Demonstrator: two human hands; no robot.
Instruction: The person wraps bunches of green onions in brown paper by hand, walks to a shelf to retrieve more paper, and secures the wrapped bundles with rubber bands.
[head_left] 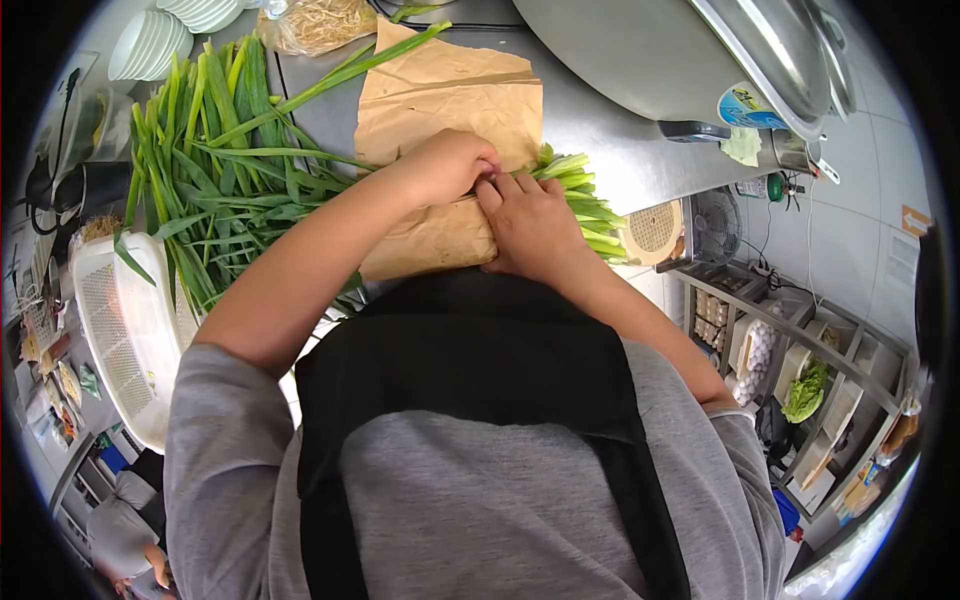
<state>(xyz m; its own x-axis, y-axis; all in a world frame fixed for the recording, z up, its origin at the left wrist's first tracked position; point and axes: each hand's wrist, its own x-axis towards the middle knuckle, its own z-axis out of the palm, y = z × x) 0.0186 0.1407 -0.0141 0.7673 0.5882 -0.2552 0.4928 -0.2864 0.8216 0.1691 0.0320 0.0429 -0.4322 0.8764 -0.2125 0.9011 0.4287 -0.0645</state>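
Observation:
A sheet of brown paper (450,100) lies on the steel counter and is folded around a bundle of long green leafy stalks. The pale green stalk ends (590,205) stick out of the wrap on the right. My left hand (452,168) is closed on top of the roll, its fingertips pinching at the paper. Close against it, my right hand (535,218) curls its fingers over the paper at the same spot. What lies between the fingertips is partly hidden. Left of the wrap spreads a large pile of long greens (225,150), some leaves reaching under my left forearm.
Stacked white bowls (150,45) and a bag of bean sprouts (320,25) are at the back left. A big metal pan (610,60) stands back right. A white basket (115,310) is at left, shelves with eggs (755,360) at right. Another person (125,520) is lower left.

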